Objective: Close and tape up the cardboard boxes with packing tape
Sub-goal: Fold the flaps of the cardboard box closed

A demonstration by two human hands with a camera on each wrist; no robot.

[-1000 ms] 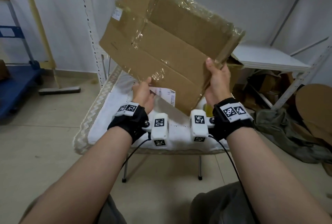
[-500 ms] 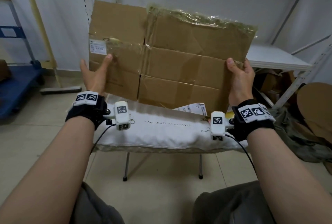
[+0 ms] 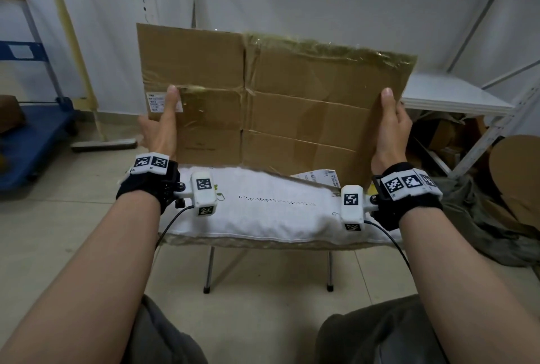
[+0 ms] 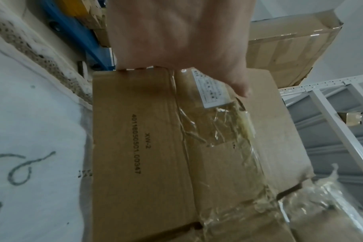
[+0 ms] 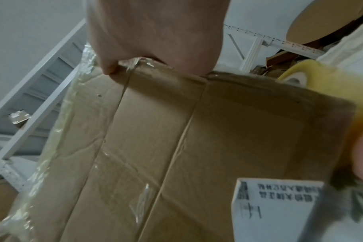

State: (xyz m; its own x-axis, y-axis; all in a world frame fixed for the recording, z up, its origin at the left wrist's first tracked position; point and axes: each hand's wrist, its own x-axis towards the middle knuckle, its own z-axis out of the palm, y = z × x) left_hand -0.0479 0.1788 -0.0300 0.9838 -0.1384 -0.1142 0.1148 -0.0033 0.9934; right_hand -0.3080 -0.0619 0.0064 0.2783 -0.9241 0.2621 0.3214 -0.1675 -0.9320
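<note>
A flattened brown cardboard box (image 3: 292, 106) with old clear tape along its top edge and creases stands upright over the white cushioned table (image 3: 263, 217). My left hand (image 3: 163, 124) grips its left edge, thumb pressed on the front by a small white label. My right hand (image 3: 390, 118) grips the right edge, thumb up on the front. The left wrist view shows the box (image 4: 145, 147) and crumpled tape under the hand (image 4: 176, 41). In the right wrist view the hand (image 5: 155, 32) pinches the box edge (image 5: 176, 139), with a yellowish tape roll (image 5: 313, 78) behind it.
A printed white paper (image 3: 318, 178) lies on the table behind the box. A blue cart (image 3: 29, 141) stands at the left. A white metal shelf (image 3: 455, 98) with cardboard scraps beneath and a round cardboard disc (image 3: 517, 165) are at the right. Another taped box (image 4: 290, 45) sits on shelving.
The box has swung from a raised tilt to upright and level, lower over the table. My left hand shifted from the bottom edge to the left edge; my hands spread apart.
</note>
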